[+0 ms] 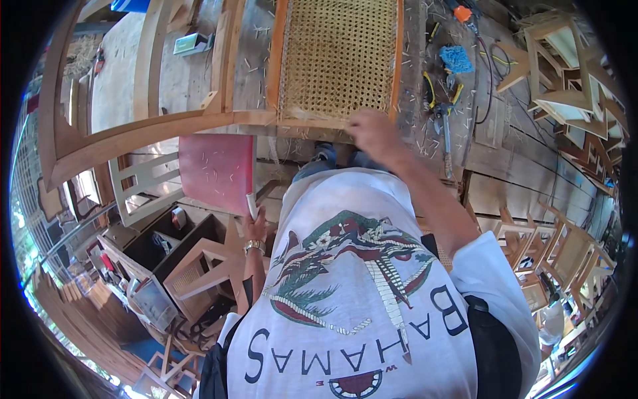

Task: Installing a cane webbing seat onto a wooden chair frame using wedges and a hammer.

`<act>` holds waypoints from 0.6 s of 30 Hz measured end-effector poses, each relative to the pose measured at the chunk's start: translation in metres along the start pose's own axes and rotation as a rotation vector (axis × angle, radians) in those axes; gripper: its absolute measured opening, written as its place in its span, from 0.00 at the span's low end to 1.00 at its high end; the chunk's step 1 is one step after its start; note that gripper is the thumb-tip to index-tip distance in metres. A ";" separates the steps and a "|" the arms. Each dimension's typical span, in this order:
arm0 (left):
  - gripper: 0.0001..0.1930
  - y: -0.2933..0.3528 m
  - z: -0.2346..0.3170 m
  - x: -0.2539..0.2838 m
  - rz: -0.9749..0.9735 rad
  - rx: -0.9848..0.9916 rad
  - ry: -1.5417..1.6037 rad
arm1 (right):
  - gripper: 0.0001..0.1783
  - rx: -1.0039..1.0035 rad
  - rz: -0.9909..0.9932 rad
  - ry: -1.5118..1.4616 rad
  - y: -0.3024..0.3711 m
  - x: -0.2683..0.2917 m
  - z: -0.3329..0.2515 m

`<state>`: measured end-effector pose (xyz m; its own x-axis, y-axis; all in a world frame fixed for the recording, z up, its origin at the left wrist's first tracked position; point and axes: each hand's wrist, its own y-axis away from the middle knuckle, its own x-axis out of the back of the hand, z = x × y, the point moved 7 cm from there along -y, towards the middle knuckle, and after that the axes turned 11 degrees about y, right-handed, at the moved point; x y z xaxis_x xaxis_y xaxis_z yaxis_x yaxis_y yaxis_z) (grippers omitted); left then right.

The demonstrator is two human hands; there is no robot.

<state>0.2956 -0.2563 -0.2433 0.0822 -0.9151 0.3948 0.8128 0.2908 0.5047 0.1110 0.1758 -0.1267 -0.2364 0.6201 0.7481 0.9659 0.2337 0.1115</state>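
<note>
A wooden frame with a woven cane panel (339, 56) lies ahead of me on the workbench. Over the near right corner of the cane is my right hand (373, 135), its fingers curled together and a little blurred; whatever they may hold is hidden. Lower on the left, my left hand (255, 225) is closed round a short white tube-shaped thing (251, 205), whose end sticks up past the fingers. That hand is beside the edge of a chair's pink seat (216, 169), which has cane scraps scattered on it.
Pliers with yellow handles (430, 90), a blue cloth (456, 59) and cane scraps lie right of the panel. A large wooden frame (143, 133) extends left, with a small box (193, 44) beyond. Chair frames (565, 73) stand at right, and a dark open box (176, 246) at lower left.
</note>
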 end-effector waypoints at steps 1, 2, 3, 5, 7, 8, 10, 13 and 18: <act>0.16 0.010 -0.015 0.011 0.055 0.020 0.060 | 0.09 0.097 -0.013 -0.061 -0.008 -0.013 -0.038; 0.16 0.021 -0.040 0.015 0.100 0.185 0.153 | 0.09 0.306 -0.193 0.095 -0.017 -0.038 -0.080; 0.15 0.032 -0.053 0.020 0.136 0.199 0.171 | 0.11 0.433 -0.147 -0.145 -0.012 -0.044 -0.119; 0.11 0.055 -0.066 0.025 0.124 0.159 -0.024 | 0.13 0.561 -0.097 -0.394 -0.010 -0.051 -0.156; 0.09 0.075 -0.073 0.023 0.152 0.056 0.059 | 0.22 0.588 -0.172 -0.235 -0.010 -0.067 -0.160; 0.09 0.086 -0.085 0.017 0.121 0.127 0.236 | 0.23 0.525 -0.217 -0.150 -0.012 -0.070 -0.143; 0.11 0.099 -0.098 0.009 0.062 0.138 0.308 | 0.23 0.402 -0.230 0.061 -0.014 -0.070 -0.107; 0.12 0.099 -0.131 0.002 0.013 0.196 0.180 | 0.24 0.312 0.104 0.118 -0.003 -0.032 -0.062; 0.13 0.048 -0.183 0.000 -0.128 0.169 -0.068 | 0.31 -0.043 0.207 0.441 0.014 -0.016 -0.038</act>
<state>0.4398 -0.2932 -0.3599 -0.0586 -0.9283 0.3672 0.7056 0.2217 0.6730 0.1323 0.1408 -0.1125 0.0198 0.2719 0.9621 0.9936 0.1019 -0.0493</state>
